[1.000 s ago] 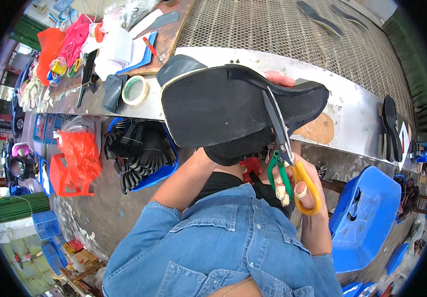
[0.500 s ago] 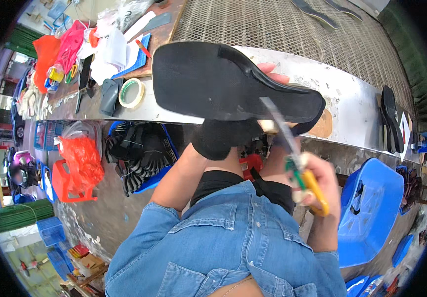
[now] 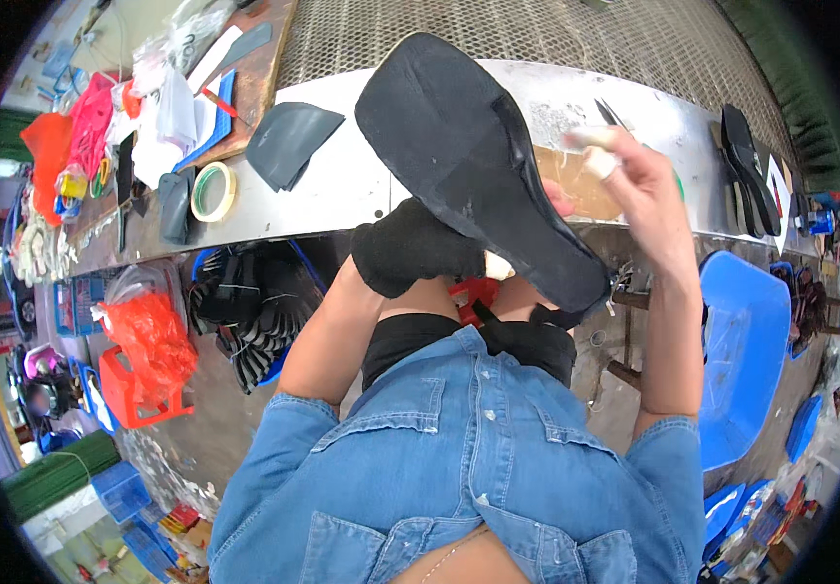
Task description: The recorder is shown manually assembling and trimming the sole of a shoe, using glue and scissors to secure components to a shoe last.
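Steel-bladed, green-handled scissors had gone from the right hand to the pale metal bench; black, padded, sole-shaped piece had tipped steeper
Black-gloved left hand clamped the piece's narrow waist over the bench edge, probably leaving its broad face unobstructed; right fingers apart, empty; scissors lay presumably for easy reach; grey wire mesh behind, blue plastic tub on the right

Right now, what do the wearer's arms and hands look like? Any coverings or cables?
Blue denim sleeves end near the elbows; forearms bare. Left hand: black glove, pale wrap at the thumb. Right hand: no glove, white wrap on one digit. No cables visible on either arm.
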A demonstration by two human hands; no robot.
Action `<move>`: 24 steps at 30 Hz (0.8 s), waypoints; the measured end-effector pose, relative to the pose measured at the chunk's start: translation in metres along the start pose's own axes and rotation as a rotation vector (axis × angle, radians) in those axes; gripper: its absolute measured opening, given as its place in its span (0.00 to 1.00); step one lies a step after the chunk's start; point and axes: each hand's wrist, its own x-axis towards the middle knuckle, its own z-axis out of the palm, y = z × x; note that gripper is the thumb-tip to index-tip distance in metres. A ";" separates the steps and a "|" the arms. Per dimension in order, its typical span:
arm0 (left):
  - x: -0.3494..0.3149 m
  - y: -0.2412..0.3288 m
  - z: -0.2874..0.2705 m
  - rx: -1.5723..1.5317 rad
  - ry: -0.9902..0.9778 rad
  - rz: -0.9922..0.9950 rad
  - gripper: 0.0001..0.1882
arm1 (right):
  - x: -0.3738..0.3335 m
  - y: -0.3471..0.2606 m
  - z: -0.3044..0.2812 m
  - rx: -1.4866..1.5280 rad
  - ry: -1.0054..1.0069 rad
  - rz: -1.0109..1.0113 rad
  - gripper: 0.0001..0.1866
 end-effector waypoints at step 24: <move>0.005 0.025 -0.023 0.860 0.309 0.523 0.25 | -0.011 0.002 0.005 0.210 -0.191 0.169 0.42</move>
